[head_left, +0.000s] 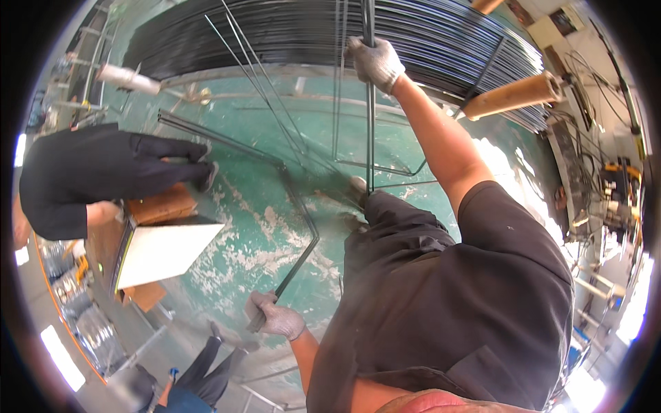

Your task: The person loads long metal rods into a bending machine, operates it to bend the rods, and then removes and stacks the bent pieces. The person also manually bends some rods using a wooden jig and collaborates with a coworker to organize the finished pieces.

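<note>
Gloved right hand point(375, 63) clenched on upright bent steel rods point(370, 124); left hand point(275, 320) grasps angled rod bundle point(303, 258) over green floor point(241, 199).

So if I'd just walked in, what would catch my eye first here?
Probably the big stack of dark metal rods fanned across the top, above the worn green floor. Next, the person's gloved right hand gripping an upright rod at top centre, while the gloved left hand at lower centre holds the end of a bent rod. At the left, another person in black bends over a brown box.
</note>
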Demonstrator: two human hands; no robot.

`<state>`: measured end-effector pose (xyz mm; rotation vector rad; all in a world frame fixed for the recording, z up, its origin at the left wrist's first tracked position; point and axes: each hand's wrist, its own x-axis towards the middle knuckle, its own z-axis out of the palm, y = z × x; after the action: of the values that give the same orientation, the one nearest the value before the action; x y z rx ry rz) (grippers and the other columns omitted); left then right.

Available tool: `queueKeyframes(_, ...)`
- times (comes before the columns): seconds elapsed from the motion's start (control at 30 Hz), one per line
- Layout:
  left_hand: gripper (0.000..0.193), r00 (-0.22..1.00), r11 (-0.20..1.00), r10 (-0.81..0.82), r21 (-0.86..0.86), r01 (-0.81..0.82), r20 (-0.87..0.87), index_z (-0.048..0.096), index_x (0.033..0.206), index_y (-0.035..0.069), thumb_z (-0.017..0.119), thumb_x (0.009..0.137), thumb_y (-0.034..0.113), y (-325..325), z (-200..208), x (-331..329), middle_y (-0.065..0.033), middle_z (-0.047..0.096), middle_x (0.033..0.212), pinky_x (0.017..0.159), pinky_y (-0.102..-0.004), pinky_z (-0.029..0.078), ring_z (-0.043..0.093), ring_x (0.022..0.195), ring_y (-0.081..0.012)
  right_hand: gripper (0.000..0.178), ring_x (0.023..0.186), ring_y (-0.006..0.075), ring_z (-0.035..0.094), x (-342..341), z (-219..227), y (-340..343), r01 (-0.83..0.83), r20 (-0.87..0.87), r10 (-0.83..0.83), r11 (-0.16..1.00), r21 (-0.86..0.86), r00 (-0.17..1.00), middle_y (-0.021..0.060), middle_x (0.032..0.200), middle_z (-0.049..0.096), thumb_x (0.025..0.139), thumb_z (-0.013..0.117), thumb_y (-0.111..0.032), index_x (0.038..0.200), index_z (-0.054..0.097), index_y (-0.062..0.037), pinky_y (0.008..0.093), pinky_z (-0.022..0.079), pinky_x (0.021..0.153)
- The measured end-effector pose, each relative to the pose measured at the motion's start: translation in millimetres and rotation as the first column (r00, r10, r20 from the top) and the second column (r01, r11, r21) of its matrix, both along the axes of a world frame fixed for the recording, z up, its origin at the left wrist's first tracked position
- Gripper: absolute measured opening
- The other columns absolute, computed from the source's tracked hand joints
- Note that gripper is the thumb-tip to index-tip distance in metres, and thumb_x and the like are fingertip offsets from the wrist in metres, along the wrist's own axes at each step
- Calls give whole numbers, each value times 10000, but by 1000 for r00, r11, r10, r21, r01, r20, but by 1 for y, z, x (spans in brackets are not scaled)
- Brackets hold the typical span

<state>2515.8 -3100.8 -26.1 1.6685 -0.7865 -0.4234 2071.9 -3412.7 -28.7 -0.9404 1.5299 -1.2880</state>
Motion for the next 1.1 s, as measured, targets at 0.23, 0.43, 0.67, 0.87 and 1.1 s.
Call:
queueKeyframes(0.23,216,990,997,-48,69,39,136,617,846,-61,593,963,119,9,-8,-18,-99,578,739,684,-362,480,579,685,-212,327,503,129,537,-160,-46,95,502,-73,-500,865,7,863,15,631,576,1017,700,-341,1041,737,-17,318,465,489)
queueKeyframes(0.43,191,939,991,-19,130,-27,343,660,1017,-70,652,939,104,21,-52,17,-140,674,855,744,-390,531,639,781,-249,304,988,392,758,-306,-125,109,891,-620,-698,454,5,359,208,981,780,920,701,-328,1104,761,-94,467,583,915)
queueKeyframes(0.67,66,854,979,-52,196,-59,518,585,1024,27,587,1023,93,-3,-65,10,-94,590,1017,751,-333,530,638,828,-200,493,1210,395,698,-396,-119,92,866,-742,-491,435,246,457,280,1287,700,874,726,-220,1307,638,-1,437,552,1057)
queueKeyframes(0.87,152,969,971,237,18,-239,65,616,1057,-26,696,985,82,-45,-21,-65,-122,642,964,681,-335,530,582,714,-202,290,714,144,645,-474,-203,59,541,-111,-532,798,266,839,25,850,734,843,862,-299,990,775,-65,314,511,671)
queueKeyframes(1.1,262,987,988,156,19,-156,25,549,777,43,672,970,170,-86,17,-113,-42,494,594,676,-358,492,500,598,-167,366,487,121,460,-365,-132,83,162,164,-155,986,-33,974,-2,569,496,1007,734,-350,1003,735,16,314,463,539)
